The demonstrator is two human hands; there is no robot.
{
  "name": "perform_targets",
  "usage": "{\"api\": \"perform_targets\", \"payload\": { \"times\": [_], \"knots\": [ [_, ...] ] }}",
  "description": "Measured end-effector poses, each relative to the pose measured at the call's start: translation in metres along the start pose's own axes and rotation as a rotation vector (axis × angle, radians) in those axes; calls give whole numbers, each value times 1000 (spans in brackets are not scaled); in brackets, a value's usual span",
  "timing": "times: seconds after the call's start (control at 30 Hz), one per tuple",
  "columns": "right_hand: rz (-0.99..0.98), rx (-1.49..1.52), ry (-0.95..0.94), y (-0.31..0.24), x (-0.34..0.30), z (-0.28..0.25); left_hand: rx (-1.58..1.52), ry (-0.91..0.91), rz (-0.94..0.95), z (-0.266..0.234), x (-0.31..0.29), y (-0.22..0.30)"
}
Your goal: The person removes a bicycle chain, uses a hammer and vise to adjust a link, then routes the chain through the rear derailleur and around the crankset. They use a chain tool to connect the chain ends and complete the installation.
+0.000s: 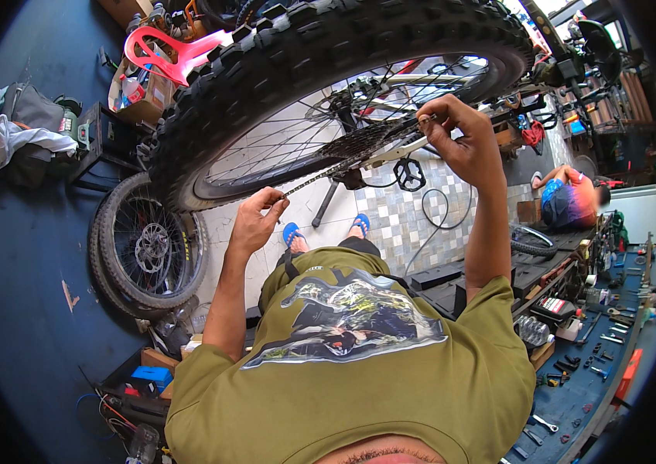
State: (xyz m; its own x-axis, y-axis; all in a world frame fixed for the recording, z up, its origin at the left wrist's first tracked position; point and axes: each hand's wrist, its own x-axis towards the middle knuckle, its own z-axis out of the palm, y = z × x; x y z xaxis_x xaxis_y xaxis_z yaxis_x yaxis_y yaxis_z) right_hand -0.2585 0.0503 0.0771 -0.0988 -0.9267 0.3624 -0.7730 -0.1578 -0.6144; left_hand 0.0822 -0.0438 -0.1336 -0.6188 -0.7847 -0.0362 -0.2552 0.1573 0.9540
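Olive shirt [297, 398] foremost, left hand [251, 222] pinches a bike chain [314, 182] near a tire [200, 131]; right hand [463, 143] curls, its grip unclear.

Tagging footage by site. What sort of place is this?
Most likely a bicycle repair workshop: a bicycle chain is pinched in the left hand, loose bicycle wheels stand at the left, and wrenches are set out at the right.

Bicycle workshop: loose wheels [152, 247], wrenches [546, 423]
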Motion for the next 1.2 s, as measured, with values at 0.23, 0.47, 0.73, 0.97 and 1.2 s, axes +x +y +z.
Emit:
{"api": "perform_targets", "payload": {
  "times": [0.23, 0.47, 0.73, 0.97, 1.2],
  "knots": [
    [23, -31, 49, 22, 1, -9, 17, 3, -19, -1, 0, 2],
    [254, -120, -4, 74, -9, -37, -7, -89, 33, -9, -12, -14],
    [313, -174, -147, 159, -23, -34, -482, -239, -107, -72, -47, 20],
    [207, -296, -354, 189, -7, -15, -413, 98, 389, -87, -64, 127],
    [16, -209, -499, 210, 7, -7, -154, 440, 451, 24, 9, 296]
  ]
}}
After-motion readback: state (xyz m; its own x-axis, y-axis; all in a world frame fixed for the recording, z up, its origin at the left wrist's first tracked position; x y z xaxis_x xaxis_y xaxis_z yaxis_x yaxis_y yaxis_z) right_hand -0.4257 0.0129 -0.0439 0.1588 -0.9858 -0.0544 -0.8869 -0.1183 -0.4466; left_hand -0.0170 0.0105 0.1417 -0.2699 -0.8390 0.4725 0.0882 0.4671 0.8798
